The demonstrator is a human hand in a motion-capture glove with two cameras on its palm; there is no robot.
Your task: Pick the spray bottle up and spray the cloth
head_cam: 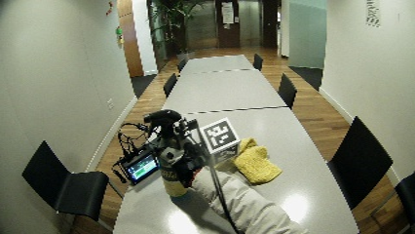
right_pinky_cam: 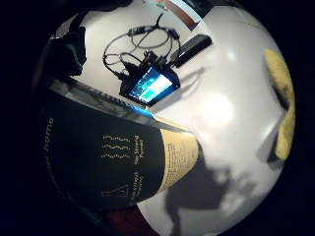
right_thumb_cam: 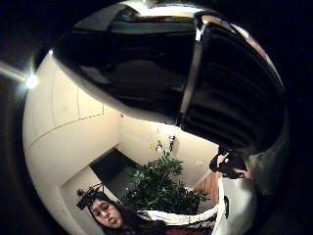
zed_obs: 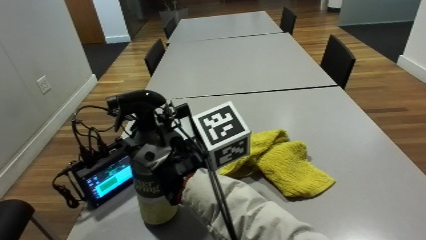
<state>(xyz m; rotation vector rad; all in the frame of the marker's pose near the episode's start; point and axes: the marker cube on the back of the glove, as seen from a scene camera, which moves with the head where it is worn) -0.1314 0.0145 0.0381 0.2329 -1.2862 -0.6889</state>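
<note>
A spray bottle [zed_obs: 150,197] with a black trigger head and a dark label over a yellowish base stands upright near the table's near left corner. My gloved right hand [zed_obs: 172,161] grips its body from the right, fingers curled round it. The bottle's base looks to be on the table. The label [right_pinky_cam: 113,157] fills the little finger side palm view, and the black head [right_thumb_cam: 230,93] fills the thumb side palm view. A yellow cloth [zed_obs: 286,162] lies crumpled on the table to the right of the hand, apart from the bottle; it also shows as cloth [right_pinky_cam: 280,98].
A small lit monitor [zed_obs: 103,180] with tangled black cables sits at the table's left edge, just left of the bottle. A black oblong device [right_pinky_cam: 192,49] lies behind it. The grey table [zed_obs: 346,130] stretches away, with black chairs [zed_obs: 336,60] along its sides.
</note>
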